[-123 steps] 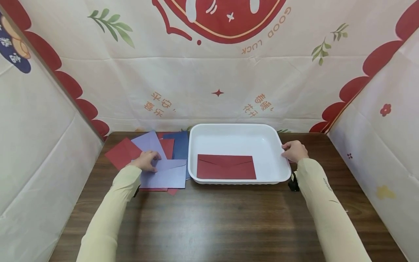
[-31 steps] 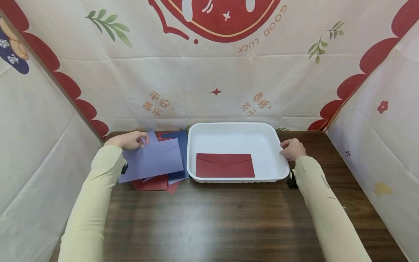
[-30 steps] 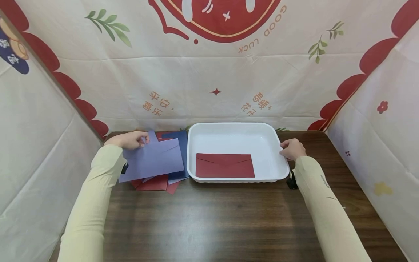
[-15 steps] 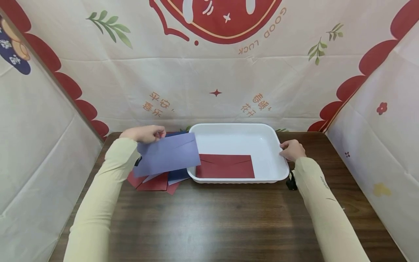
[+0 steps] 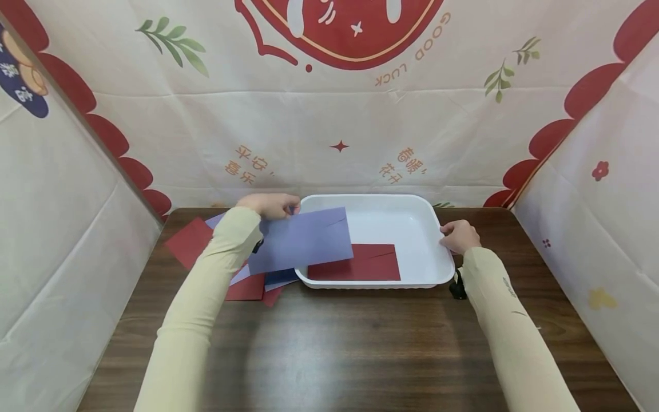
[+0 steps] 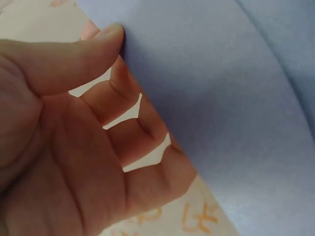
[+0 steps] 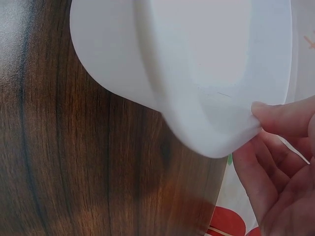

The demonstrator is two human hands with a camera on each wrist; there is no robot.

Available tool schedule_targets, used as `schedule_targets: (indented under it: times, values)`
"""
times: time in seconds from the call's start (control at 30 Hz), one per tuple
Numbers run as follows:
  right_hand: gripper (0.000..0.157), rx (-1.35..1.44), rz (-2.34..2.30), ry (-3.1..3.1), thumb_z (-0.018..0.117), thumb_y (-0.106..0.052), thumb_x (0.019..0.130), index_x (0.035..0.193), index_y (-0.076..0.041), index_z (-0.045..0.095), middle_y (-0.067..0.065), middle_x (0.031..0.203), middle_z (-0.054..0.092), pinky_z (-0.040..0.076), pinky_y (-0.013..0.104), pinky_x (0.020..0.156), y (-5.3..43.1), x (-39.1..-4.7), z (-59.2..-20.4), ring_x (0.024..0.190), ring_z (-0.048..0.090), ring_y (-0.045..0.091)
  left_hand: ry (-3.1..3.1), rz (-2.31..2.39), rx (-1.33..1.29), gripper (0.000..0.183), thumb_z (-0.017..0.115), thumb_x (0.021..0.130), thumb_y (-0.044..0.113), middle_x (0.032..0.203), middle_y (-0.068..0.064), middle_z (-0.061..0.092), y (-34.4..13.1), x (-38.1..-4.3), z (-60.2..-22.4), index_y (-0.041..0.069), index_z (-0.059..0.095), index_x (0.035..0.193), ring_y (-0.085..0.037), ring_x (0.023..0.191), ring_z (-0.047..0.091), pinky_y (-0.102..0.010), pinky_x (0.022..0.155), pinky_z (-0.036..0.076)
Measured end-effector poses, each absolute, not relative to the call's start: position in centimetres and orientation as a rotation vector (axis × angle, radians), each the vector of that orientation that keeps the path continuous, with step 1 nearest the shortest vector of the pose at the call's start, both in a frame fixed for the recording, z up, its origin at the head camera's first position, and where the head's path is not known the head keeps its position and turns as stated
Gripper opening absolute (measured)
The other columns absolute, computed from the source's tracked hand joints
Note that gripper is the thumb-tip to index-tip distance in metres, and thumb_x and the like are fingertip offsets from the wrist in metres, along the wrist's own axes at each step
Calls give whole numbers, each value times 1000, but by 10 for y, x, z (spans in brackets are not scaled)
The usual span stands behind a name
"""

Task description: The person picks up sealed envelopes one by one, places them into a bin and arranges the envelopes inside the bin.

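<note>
My left hand (image 5: 270, 205) pinches a lavender envelope (image 5: 304, 237) by its far edge. In the left wrist view the thumb lies on one face of the lavender envelope (image 6: 206, 98) and the fingers are behind it. The envelope hangs over the left side of a white tray (image 5: 401, 229), covering part of a red envelope (image 5: 376, 269) lying in the tray. My right hand (image 5: 460, 236) grips the tray's right rim; in the right wrist view its thumb is on top of the tray rim (image 7: 211, 142) and the fingers are under it.
Left of the tray, several overlapping envelopes lie on the brown table (image 5: 329, 343): a red one (image 5: 190, 240) and a dark blue one (image 5: 280, 277) show, with lavender edges among them. A printed white cloth (image 5: 309, 114) stands behind the table and at both sides.
The left hand has lifted the lavender envelope from the pile and carried it right, over the tray's left side. My right hand has stayed at the tray's right rim.
</note>
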State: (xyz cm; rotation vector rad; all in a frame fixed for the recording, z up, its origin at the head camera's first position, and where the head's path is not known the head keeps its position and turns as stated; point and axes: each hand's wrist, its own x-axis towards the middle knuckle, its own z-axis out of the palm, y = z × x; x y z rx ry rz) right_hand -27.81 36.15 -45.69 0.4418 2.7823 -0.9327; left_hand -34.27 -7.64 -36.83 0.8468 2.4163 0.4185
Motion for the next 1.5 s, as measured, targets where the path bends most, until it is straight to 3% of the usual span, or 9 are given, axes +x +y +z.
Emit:
schedule_targets:
  times: [0.23,0.7,1.03,1.27,1.5]
  values:
    - [42,440,-940,2786,62,-8,81,117,11,52,32,117,49,53,38,64,363,-277,-458,88,58,38,2385,331,856,17,43,89,1,104,-6,49,-47,-344,-369,14,46,98,-16,79,42,-27,62,33]
    - [42,480,-943,2758,62,-7,81,118,10,52,32,118,48,53,36,63,362,-275,-456,89,58,37,2367,295,901,19,42,87,1,86,-3,40,3,-347,-365,15,47,99,-13,61,34,-25,56,30]
    - [43,474,-953,2765,63,-8,81,118,11,52,32,117,48,53,39,66,362,-277,-455,89,58,37,2372,257,952,22,42,87,-1,82,-1,38,33,-343,-365,17,48,98,-14,64,35,-25,56,28]
    - [42,476,-949,2763,62,-7,81,118,10,52,31,117,48,53,35,61,360,-276,-452,90,57,38,2357,220,962,22,40,88,0,81,0,37,49,-346,-367,18,47,99,-14,63,33,-25,58,28]
    - [43,471,-962,2749,62,-8,81,119,10,52,32,118,48,53,37,63,358,-277,-451,90,57,37,2312,249,1009,18,41,88,-2,87,-4,40,55,-350,-380,13,47,97,-13,64,34,-23,57,29]
